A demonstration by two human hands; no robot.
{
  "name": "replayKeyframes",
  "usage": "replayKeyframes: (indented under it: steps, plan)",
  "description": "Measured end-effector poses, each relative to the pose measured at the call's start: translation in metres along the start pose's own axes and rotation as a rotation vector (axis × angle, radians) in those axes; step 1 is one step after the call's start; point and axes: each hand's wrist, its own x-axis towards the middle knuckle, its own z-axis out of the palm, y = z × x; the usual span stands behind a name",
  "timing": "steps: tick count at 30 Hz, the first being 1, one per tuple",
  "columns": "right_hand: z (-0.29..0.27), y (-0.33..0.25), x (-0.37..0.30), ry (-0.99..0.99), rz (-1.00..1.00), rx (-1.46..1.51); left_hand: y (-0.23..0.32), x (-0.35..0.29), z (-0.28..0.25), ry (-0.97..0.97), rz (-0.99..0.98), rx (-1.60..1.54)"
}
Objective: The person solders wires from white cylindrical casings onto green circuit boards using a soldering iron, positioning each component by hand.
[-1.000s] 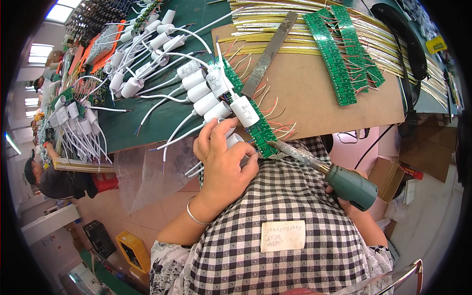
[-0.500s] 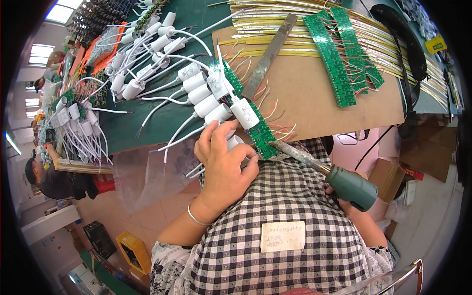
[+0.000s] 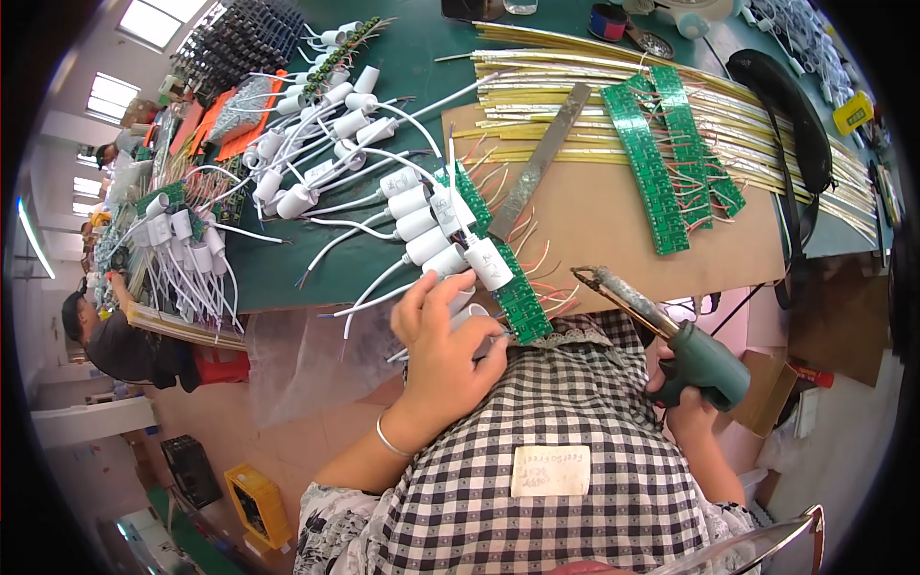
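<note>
My left hand (image 3: 446, 350) is closed in a pinch, thumb and forefinger meeting on a thin wire at the near left edge of a green circuit board strip (image 3: 522, 305). Under its fingers lies a white cylinder (image 3: 470, 314), partly hidden. More white cylinders with cables (image 3: 414, 225) line the strip's left side, and one white cylinder (image 3: 489, 264) rests across the board. In my right hand (image 3: 692, 414) is a dark green soldering gun (image 3: 714, 369). Its tip (image 3: 586, 276) hangs to the right of the strip, apart from the board.
A flat metal bar (image 3: 541, 163) lies across the strip onto the brown board (image 3: 613, 225). Joined green circuit panels (image 3: 647, 172) and long yellow-white strips (image 3: 527, 86) lie beyond. Loose white cylinders (image 3: 297, 199) are heaped at left. A person (image 3: 125, 331) sits far left.
The soldering gun has come away from the circuit board, its tip now up and to the right. My left hand stays at the strip's near end. The whole view has shifted slightly.
</note>
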Motion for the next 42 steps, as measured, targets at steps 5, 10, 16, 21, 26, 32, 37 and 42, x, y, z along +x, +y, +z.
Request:
replayKeyframes:
  steps: [5,10,16,21,26,32,37,42]
  plan:
    - [-0.003,0.006,0.005,0.046,-0.071,0.15,-0.005,0.048,-0.019,0.267,0.239,0.085]
    - [-0.003,0.004,0.006,0.073,-0.126,0.199,0.002,0.097,-0.011,0.027,0.177,0.37]
    - [-0.009,0.012,-0.002,0.104,-0.1,0.244,-0.008,0.12,0.003,-0.131,0.152,0.425]
    - [-0.007,0.01,0.004,0.141,-0.091,0.277,-0.012,0.13,0.009,-0.196,0.109,0.286]
    - [0.005,0.0,0.009,0.313,-0.167,0.318,0.022,0.137,0.013,-0.253,0.083,0.08]
    - [0.005,-0.003,0.011,0.223,-0.172,0.351,0.024,0.129,0.04,-0.224,0.202,0.094]
    - [0.011,0.0,0.013,0.301,-0.187,0.294,-0.027,0.149,0.004,-0.066,0.409,0.046]
    - [0.016,0.004,0.017,0.318,-0.169,0.274,-0.081,0.172,-0.018,-0.291,0.033,0.289]
